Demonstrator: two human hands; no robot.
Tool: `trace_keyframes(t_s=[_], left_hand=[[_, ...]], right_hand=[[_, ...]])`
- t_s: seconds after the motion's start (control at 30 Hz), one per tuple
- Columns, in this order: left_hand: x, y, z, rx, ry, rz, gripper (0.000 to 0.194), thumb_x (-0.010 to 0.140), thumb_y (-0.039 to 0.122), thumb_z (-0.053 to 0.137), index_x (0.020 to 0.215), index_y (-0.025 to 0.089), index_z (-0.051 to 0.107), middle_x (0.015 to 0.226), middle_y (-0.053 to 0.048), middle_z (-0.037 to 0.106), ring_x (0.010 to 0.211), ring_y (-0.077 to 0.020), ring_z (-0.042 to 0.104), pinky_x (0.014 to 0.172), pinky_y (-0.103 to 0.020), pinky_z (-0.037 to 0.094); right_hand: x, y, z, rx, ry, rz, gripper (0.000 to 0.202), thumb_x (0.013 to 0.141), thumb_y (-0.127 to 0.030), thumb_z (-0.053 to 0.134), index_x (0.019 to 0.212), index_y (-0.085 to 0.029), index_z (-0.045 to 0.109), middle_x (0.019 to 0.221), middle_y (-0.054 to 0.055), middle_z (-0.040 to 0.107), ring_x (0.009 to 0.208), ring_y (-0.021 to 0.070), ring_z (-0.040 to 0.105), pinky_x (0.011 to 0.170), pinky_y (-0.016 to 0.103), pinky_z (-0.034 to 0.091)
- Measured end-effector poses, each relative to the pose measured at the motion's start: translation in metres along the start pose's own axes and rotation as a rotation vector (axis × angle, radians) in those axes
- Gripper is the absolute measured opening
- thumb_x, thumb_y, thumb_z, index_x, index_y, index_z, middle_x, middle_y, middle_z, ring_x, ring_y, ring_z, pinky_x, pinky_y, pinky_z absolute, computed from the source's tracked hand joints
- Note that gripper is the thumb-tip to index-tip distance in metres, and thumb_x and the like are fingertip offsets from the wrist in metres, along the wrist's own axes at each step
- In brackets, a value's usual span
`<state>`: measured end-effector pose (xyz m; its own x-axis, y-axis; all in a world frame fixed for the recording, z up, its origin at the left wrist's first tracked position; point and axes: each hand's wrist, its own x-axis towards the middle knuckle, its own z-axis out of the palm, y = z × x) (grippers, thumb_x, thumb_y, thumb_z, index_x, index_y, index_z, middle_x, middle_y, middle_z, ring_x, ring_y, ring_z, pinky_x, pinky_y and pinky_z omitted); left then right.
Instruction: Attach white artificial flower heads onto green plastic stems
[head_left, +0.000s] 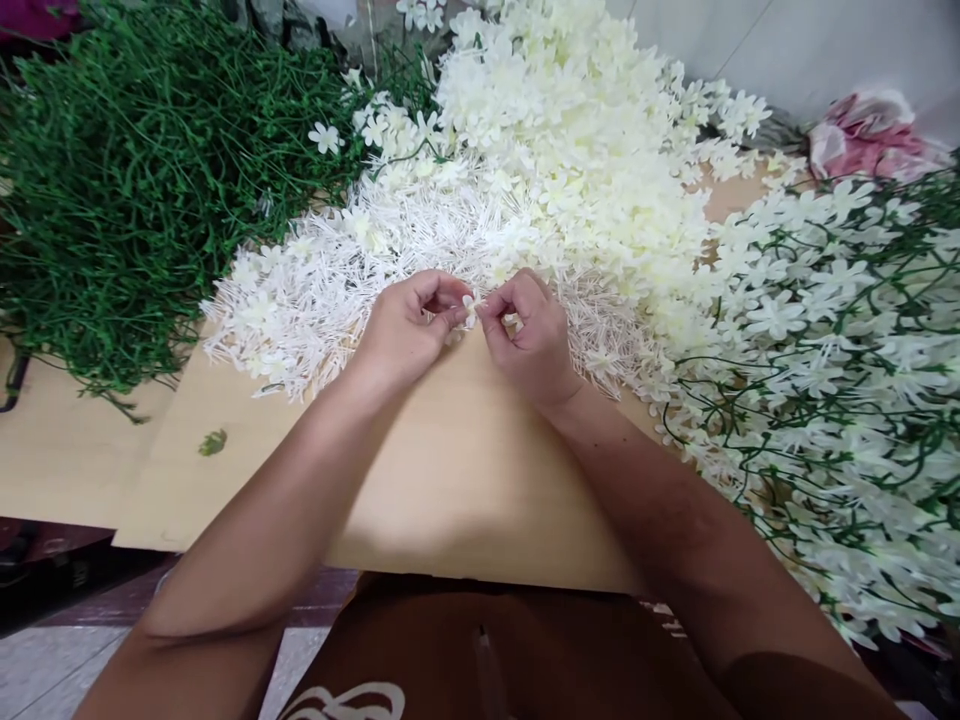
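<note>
Near the middle of the view, a small white flower (pixel 470 305) is pinched between the fingertips of my left hand (pixel 414 325). My right hand (pixel 529 335) is closed in a pinch right beside it, its fingertips at the flower's right side; any small part between them is too tiny to make out. Just beyond both hands spreads a heap of thin white stamens (pixel 442 225). Behind that rises a large pile of loose cream-white petals (pixel 585 120).
Green plastic stems (pixel 150 180) are heaped at the left. Stems with white flowers attached (pixel 847 400) cover the right side. A small green piece (pixel 213 442) lies on the cardboard surface (pixel 480 480). A pink and white bag (pixel 874 140) sits at the back right.
</note>
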<state>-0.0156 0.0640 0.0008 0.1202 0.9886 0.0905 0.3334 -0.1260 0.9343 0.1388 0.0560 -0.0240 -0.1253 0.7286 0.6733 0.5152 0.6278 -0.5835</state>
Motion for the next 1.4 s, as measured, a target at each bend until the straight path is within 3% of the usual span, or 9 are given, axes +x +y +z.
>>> trace_keyframes(t_s=[0.37,0.5,0.67,0.87,1.07,1.17,1.33,1.4], left_hand=[[-0.003,0.005,-0.001,-0.032,-0.039,-0.009,0.014,0.074,0.023,0.067,0.085,0.016,0.066,0.074,-0.002,0.068,0.071,-0.0141,0.062,0.069,-0.027,0.05],[-0.003,0.009,-0.005,-0.143,-0.087,-0.055,0.013,0.079,0.024,0.062,0.088,0.015,0.066,0.07,-0.001,0.065,0.065,-0.0119,0.06,0.068,-0.027,0.05],[-0.004,0.006,-0.002,-0.123,-0.08,-0.079,0.008,0.074,0.02,0.064,0.08,0.015,0.064,0.07,-0.001,0.064,0.064,-0.0111,0.057,0.063,-0.025,0.046],[-0.006,0.007,0.001,-0.151,-0.102,-0.059,0.008,0.073,0.024,0.063,0.076,0.018,0.059,0.067,0.001,0.059,0.063,-0.0105,0.053,0.061,-0.023,0.043],[-0.005,0.014,-0.002,-0.172,-0.171,-0.063,0.013,0.071,0.03,0.063,0.075,0.019,0.057,0.066,0.001,0.057,0.06,-0.0112,0.049,0.059,-0.025,0.041],[-0.003,0.013,-0.009,-0.083,-0.141,-0.055,0.014,0.073,0.032,0.063,0.075,0.019,0.058,0.066,0.001,0.057,0.06,-0.0118,0.05,0.059,-0.025,0.04],[0.002,0.0,-0.032,0.252,0.059,-0.018,0.013,0.074,0.03,0.064,0.075,0.018,0.063,0.066,0.0,0.059,0.064,-0.0138,0.048,0.064,-0.028,0.038],[0.002,-0.005,-0.037,0.354,0.056,-0.033,0.014,0.073,0.031,0.066,0.076,0.018,0.066,0.068,-0.001,0.059,0.065,-0.0152,0.049,0.066,-0.029,0.038]], right_hand=[[-0.003,0.0,0.004,0.079,-0.048,0.072,0.016,0.086,-0.015,0.051,0.076,-0.023,0.041,0.073,-0.001,0.049,0.071,0.013,0.05,0.065,0.029,0.047],[-0.001,0.004,-0.002,0.333,-0.039,0.281,0.016,0.084,-0.024,0.061,0.083,-0.023,0.045,0.074,-0.003,0.05,0.066,0.0096,0.052,0.062,0.025,0.048],[0.001,0.002,-0.007,0.6,-0.039,0.507,0.029,0.077,-0.034,0.072,0.085,-0.023,0.046,0.075,-0.005,0.056,0.066,0.0082,0.057,0.062,0.024,0.051],[0.004,-0.002,-0.005,0.705,-0.11,0.518,0.042,0.069,-0.05,0.077,0.083,-0.023,0.049,0.071,-0.006,0.057,0.062,0.0074,0.058,0.063,0.024,0.055],[0.006,-0.005,-0.006,0.768,-0.144,0.558,0.042,0.065,-0.05,0.08,0.085,-0.021,0.059,0.078,-0.003,0.06,0.066,0.0076,0.059,0.065,0.024,0.055],[0.009,-0.006,-0.008,0.736,-0.131,0.577,0.039,0.064,-0.051,0.08,0.077,-0.02,0.06,0.071,-0.004,0.06,0.063,0.0079,0.058,0.064,0.024,0.053],[0.011,-0.002,-0.01,0.727,-0.023,0.643,0.045,0.053,-0.052,0.085,0.068,-0.02,0.058,0.068,-0.006,0.06,0.06,0.0069,0.056,0.06,0.023,0.049],[0.009,0.001,-0.01,0.783,-0.056,0.688,0.045,0.052,-0.051,0.086,0.068,-0.02,0.058,0.068,-0.006,0.06,0.062,0.0076,0.057,0.062,0.024,0.05]])
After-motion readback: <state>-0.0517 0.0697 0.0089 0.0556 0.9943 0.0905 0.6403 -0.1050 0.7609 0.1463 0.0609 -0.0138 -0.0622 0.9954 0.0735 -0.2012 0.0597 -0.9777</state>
